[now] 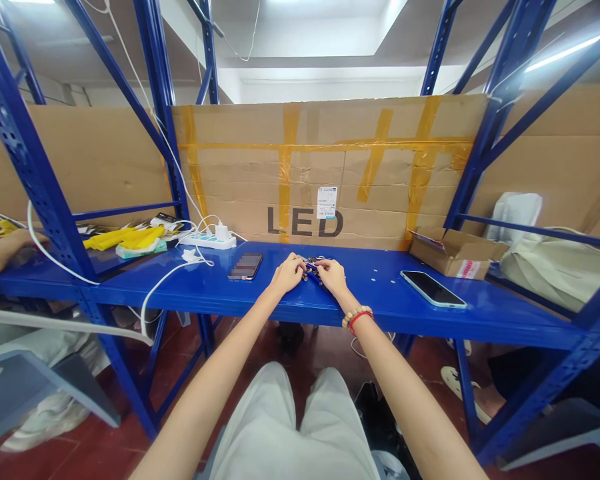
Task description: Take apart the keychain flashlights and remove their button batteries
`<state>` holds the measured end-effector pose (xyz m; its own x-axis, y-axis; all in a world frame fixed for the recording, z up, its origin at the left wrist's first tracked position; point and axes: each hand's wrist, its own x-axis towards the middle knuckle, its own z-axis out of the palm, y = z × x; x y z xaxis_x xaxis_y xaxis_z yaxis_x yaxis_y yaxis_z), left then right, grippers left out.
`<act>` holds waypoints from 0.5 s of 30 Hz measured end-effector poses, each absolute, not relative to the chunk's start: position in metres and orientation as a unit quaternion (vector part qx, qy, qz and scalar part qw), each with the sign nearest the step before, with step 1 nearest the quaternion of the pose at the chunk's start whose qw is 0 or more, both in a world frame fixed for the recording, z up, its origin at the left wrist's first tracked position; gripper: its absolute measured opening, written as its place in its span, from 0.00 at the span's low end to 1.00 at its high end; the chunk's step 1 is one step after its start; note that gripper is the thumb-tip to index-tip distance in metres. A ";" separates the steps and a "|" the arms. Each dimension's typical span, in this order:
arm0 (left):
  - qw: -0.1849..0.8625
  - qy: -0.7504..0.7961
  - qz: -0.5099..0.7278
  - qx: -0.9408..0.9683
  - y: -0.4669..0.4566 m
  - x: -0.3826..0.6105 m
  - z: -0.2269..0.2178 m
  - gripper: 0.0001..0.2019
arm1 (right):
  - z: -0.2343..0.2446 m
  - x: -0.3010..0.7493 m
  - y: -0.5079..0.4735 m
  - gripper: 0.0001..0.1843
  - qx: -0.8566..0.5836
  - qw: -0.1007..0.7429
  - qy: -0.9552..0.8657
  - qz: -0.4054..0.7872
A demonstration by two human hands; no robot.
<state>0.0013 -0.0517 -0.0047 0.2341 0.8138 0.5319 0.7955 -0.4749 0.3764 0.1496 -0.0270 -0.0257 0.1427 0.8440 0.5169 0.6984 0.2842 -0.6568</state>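
Note:
My left hand point(289, 272) and my right hand point(332, 275) rest close together near the front middle of the blue table point(260, 293). Between them lies a small cluster of dark, multicoloured pieces point(312, 267), too small to name. The fingers of both hands are curled in at this cluster, and what each one pinches is partly hidden. A beaded bracelet and a red band circle my right wrist. Left of my left hand lies a phone point(246, 266) with a blurred screen. Further off to the right is another phone point(433, 289) with a light-coloured edge.
A white power strip point(207, 239) with cables stands at the back left, beside yellow gloves point(125, 238). An open cardboard box point(455, 252) sits at the back right. Blue rack posts flank the table, and a cardboard panel point(240, 187) closes the back. Another person's arm point(3, 252) shows far left.

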 end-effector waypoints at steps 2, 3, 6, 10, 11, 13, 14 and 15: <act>0.012 0.512 0.347 0.785 -0.052 0.001 -0.005 0.13 | -0.026 0.150 -0.027 0.16 -0.592 0.470 -0.650 0.078; 0.012 0.512 0.346 0.786 -0.052 0.001 -0.005 0.13 | -0.026 0.150 -0.027 0.16 -0.592 0.471 -0.650 0.077; 0.012 0.513 0.344 0.786 -0.051 0.001 -0.005 0.13 | -0.026 0.150 -0.026 0.16 -0.590 0.472 -0.650 0.078; 0.014 0.511 0.347 0.786 -0.050 0.000 -0.006 0.13 | -0.026 0.150 -0.027 0.16 -0.588 0.473 -0.651 0.082; 0.013 0.511 0.347 0.786 -0.050 0.000 -0.006 0.13 | -0.026 0.150 -0.027 0.15 -0.587 0.473 -0.652 0.084; 0.013 0.510 0.347 0.787 -0.050 0.000 -0.006 0.14 | -0.026 0.150 -0.027 0.15 -0.584 0.474 -0.653 0.088; 0.013 0.509 0.347 0.788 -0.050 0.000 -0.006 0.13 | -0.026 0.150 -0.027 0.15 -0.583 0.475 -0.653 0.091; 0.013 0.508 0.347 0.788 -0.050 0.000 -0.006 0.13 | -0.026 0.149 -0.027 0.16 -0.581 0.477 -0.653 0.093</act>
<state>0.0002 -0.0502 -0.0057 0.2420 0.8098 0.5345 0.7921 -0.4830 0.3732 0.1494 -0.0267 -0.0259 0.1313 0.8468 0.5155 0.6698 0.3075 -0.6758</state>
